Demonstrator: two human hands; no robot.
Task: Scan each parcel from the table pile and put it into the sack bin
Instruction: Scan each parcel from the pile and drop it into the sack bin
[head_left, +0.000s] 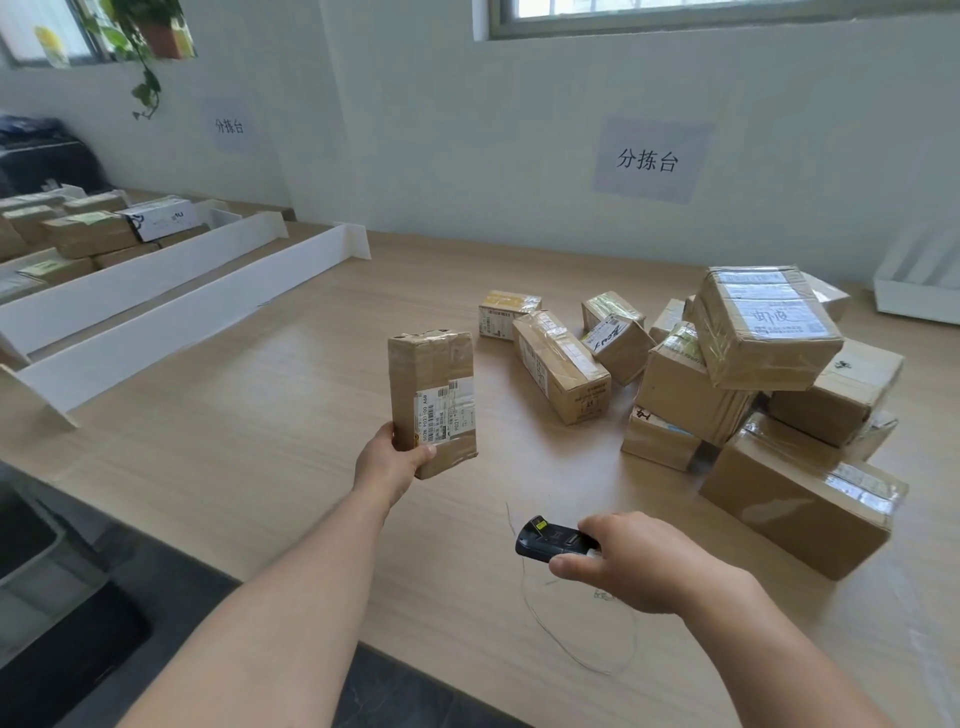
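My left hand (390, 460) grips the lower end of a small brown cardboard parcel (432, 400) and holds it upright above the table, its white barcode label facing me. My right hand (644, 564) holds a black handheld scanner (551, 538) low over the table, its front end pointing left toward the parcel. A pile of several taped cardboard parcels (748, 384) lies on the wooden table (260, 415) to the right. No sack bin is clearly visible in this view.
White divider boards (171, 306) form lanes at the left, with more boxes (93, 234) behind them. A white tray (919, 296) stands at the far right by the wall. A thin wire (550, 634) lies on the table under my right hand. Dark bins (62, 639) sit below the table's left edge.
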